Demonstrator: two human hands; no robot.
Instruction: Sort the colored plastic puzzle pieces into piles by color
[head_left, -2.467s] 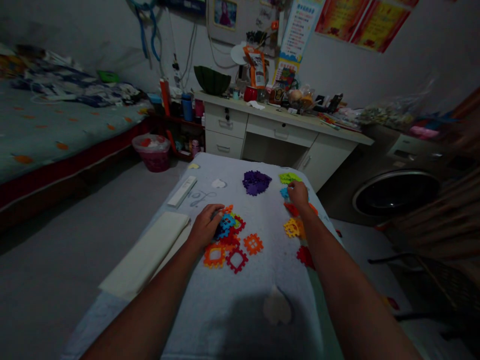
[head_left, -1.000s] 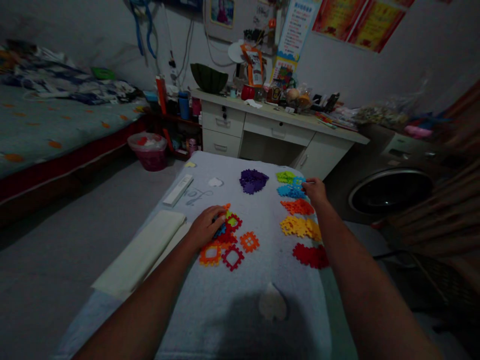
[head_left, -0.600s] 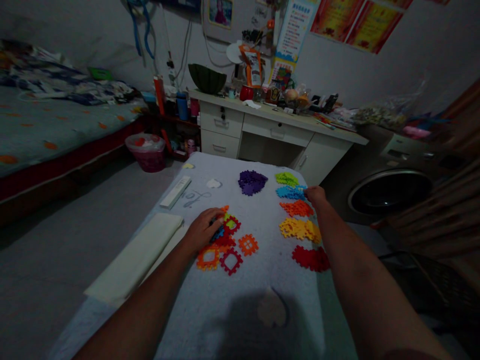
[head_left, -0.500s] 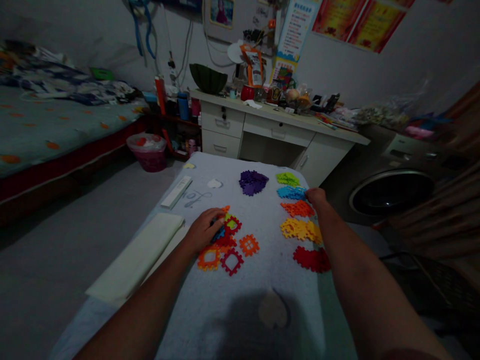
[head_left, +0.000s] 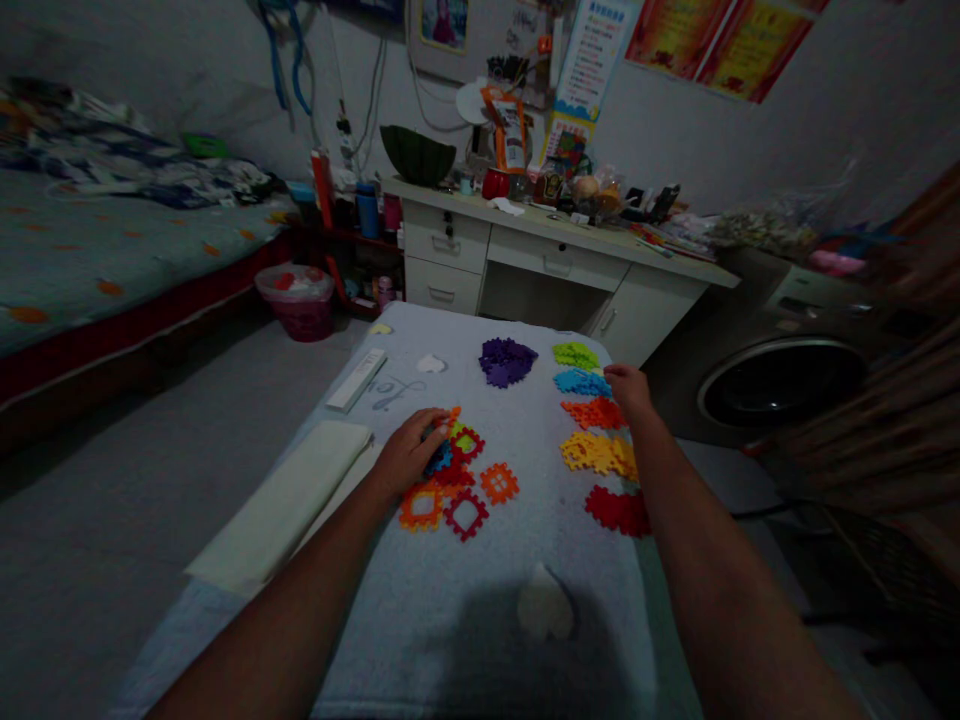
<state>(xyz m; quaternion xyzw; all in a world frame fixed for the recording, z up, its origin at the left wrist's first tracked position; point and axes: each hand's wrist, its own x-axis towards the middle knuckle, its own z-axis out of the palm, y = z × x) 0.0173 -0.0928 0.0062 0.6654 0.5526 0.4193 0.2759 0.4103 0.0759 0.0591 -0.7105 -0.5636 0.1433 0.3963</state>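
My left hand (head_left: 411, 452) is curled over the left edge of a mixed pile of notched plastic building pieces (head_left: 454, 480). Blue pieces (head_left: 439, 459) show beneath its fingers, and an orange piece sticks out past the fingertips. Separate from the heap's right side lies an orange window-shaped piece (head_left: 499, 484). My right hand (head_left: 628, 388), fingers drawn together, is at the right end of a blue pile (head_left: 579, 382); what its fingertips hold is hidden. Sorted heaps line that side: green (head_left: 576, 355), orange (head_left: 592, 413), yellow (head_left: 598, 453) and red (head_left: 616, 511).
A purple heap (head_left: 507, 362) lies toward the far end of the cloth-covered table (head_left: 525, 570). Along its left edge are a long white box (head_left: 357, 380) and a folded pale cloth (head_left: 289, 500). Beyond stand a cluttered desk (head_left: 442, 245) and a washing machine (head_left: 780, 350).
My right hand has shifted slightly left and up beside the blue pile, its fingers more drawn in. My left hand stays on the mixed pile, nearly unchanged. The view has tilted slightly.
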